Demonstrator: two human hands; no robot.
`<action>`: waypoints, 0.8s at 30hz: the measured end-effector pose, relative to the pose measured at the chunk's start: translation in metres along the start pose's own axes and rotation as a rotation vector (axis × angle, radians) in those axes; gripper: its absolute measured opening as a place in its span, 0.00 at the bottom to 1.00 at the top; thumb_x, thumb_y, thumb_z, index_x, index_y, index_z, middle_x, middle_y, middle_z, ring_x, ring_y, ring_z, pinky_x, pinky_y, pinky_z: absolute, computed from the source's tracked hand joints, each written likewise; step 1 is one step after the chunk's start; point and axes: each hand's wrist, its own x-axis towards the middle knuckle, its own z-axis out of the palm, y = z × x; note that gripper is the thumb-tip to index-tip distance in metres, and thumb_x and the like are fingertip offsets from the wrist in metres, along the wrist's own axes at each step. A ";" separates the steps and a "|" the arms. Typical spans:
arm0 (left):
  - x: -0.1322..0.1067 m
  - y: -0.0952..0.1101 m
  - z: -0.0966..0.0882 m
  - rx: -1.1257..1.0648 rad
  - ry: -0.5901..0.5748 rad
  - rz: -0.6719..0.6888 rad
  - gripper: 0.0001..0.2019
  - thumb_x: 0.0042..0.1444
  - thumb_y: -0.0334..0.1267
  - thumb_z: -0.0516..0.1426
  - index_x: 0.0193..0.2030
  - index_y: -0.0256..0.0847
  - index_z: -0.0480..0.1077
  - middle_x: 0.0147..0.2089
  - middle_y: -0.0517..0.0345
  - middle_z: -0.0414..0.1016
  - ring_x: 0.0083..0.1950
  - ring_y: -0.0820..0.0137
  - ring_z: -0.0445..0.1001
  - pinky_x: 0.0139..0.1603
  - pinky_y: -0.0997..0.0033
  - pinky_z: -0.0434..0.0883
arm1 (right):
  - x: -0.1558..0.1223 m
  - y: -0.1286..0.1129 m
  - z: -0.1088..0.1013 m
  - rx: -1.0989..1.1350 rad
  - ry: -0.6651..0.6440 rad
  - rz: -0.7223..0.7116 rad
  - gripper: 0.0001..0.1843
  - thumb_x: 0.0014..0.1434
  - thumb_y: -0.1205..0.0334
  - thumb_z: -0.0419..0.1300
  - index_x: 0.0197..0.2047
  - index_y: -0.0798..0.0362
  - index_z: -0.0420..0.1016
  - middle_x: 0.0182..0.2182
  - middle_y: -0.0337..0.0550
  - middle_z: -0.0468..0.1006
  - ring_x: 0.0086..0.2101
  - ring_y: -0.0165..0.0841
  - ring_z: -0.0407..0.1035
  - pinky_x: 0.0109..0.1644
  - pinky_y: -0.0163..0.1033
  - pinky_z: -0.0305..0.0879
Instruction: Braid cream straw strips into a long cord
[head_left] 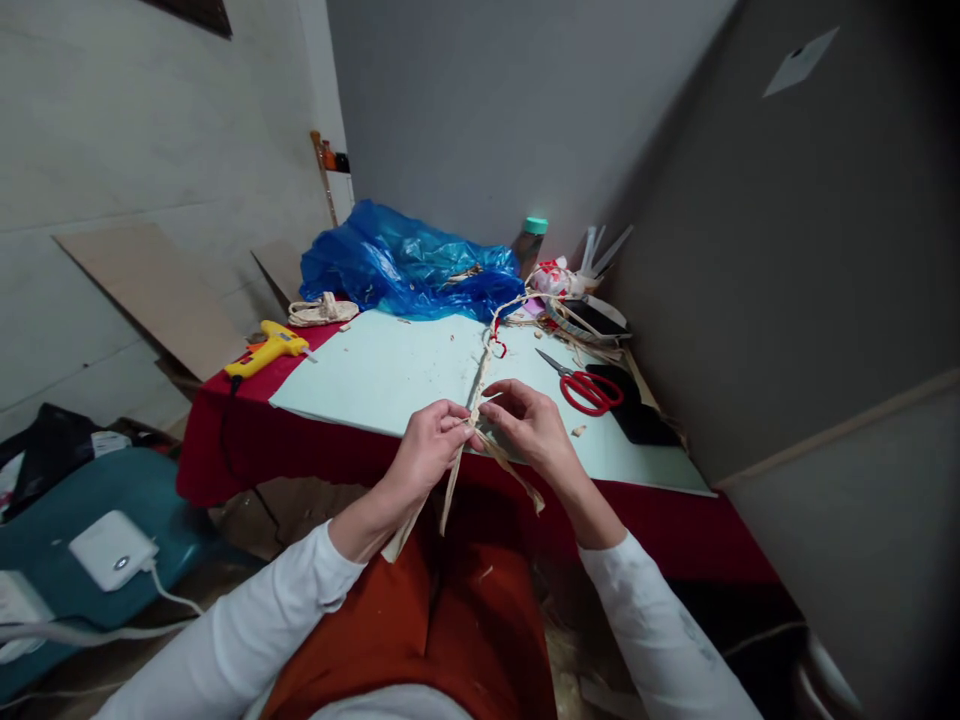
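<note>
A pale braided cord (482, 378) of dry, husk-like strips runs up the table from my hands. Its upper part is tied with red string (497, 342) on the table. My left hand (431, 445) pinches the lower end of the braid between thumb and fingers. Close against the right side of the same spot, my right hand (534, 428) has its thumb and forefinger curled in at the braid. Loose strips (451, 490) hang below over my lap, and another strip (525, 482) slants down under my right hand.
Red-handled scissors (591, 392) lie on the pale board (375, 370) to the right, beside a black flat item (637, 415). A yellow glue gun (268, 348) and a braided coil (324, 310) are left. Behind are a blue plastic bag (405, 262) and a green-lidded jar (531, 240).
</note>
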 end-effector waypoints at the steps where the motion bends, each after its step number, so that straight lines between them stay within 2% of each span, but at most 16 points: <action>1: 0.000 0.000 0.001 0.024 0.014 0.016 0.08 0.49 0.35 0.59 0.35 0.38 0.64 0.24 0.61 0.73 0.18 0.82 0.58 0.20 0.80 0.52 | 0.000 0.000 0.001 0.074 -0.021 0.019 0.14 0.53 0.55 0.61 0.40 0.54 0.72 0.27 0.39 0.76 0.27 0.30 0.68 0.34 0.35 0.62; 6: 0.001 -0.003 0.006 0.089 0.039 0.075 0.06 0.49 0.35 0.58 0.31 0.38 0.64 0.24 0.61 0.72 0.21 0.79 0.64 0.24 0.79 0.57 | -0.003 -0.001 0.005 0.410 -0.088 0.093 0.20 0.48 0.55 0.65 0.41 0.53 0.66 0.29 0.36 0.70 0.29 0.28 0.67 0.33 0.34 0.62; 11: 0.003 -0.008 0.008 0.105 0.071 0.083 0.06 0.49 0.35 0.58 0.30 0.38 0.63 0.24 0.60 0.73 0.20 0.79 0.63 0.23 0.79 0.56 | -0.004 0.000 0.005 0.514 -0.084 0.178 0.21 0.46 0.57 0.67 0.41 0.52 0.64 0.29 0.35 0.69 0.27 0.28 0.66 0.31 0.34 0.61; 17: 0.005 -0.009 0.007 0.095 0.087 0.097 0.07 0.50 0.36 0.59 0.30 0.37 0.65 0.23 0.59 0.74 0.16 0.82 0.56 0.21 0.78 0.53 | -0.005 0.000 0.005 0.611 -0.066 0.195 0.20 0.46 0.60 0.68 0.37 0.50 0.63 0.28 0.33 0.71 0.28 0.27 0.67 0.31 0.32 0.61; 19: 0.006 -0.007 0.008 0.067 0.068 0.111 0.07 0.50 0.36 0.59 0.31 0.35 0.67 0.24 0.57 0.75 0.19 0.79 0.62 0.24 0.77 0.59 | -0.005 0.002 0.003 0.671 -0.089 0.199 0.19 0.47 0.60 0.68 0.38 0.50 0.64 0.28 0.33 0.71 0.28 0.27 0.68 0.32 0.32 0.61; 21: 0.008 -0.006 0.009 0.028 0.050 0.137 0.06 0.50 0.36 0.60 0.31 0.35 0.69 0.24 0.56 0.76 0.26 0.75 0.70 0.32 0.74 0.66 | -0.005 0.004 0.001 0.739 -0.124 0.196 0.19 0.48 0.60 0.68 0.39 0.49 0.64 0.29 0.33 0.72 0.28 0.27 0.68 0.33 0.32 0.62; 24: 0.011 -0.003 0.009 -0.026 0.023 0.163 0.06 0.49 0.35 0.61 0.32 0.34 0.71 0.24 0.56 0.76 0.31 0.71 0.74 0.39 0.70 0.68 | -0.004 0.007 -0.004 0.826 -0.167 0.189 0.18 0.49 0.63 0.68 0.40 0.49 0.65 0.29 0.33 0.73 0.30 0.26 0.69 0.37 0.32 0.64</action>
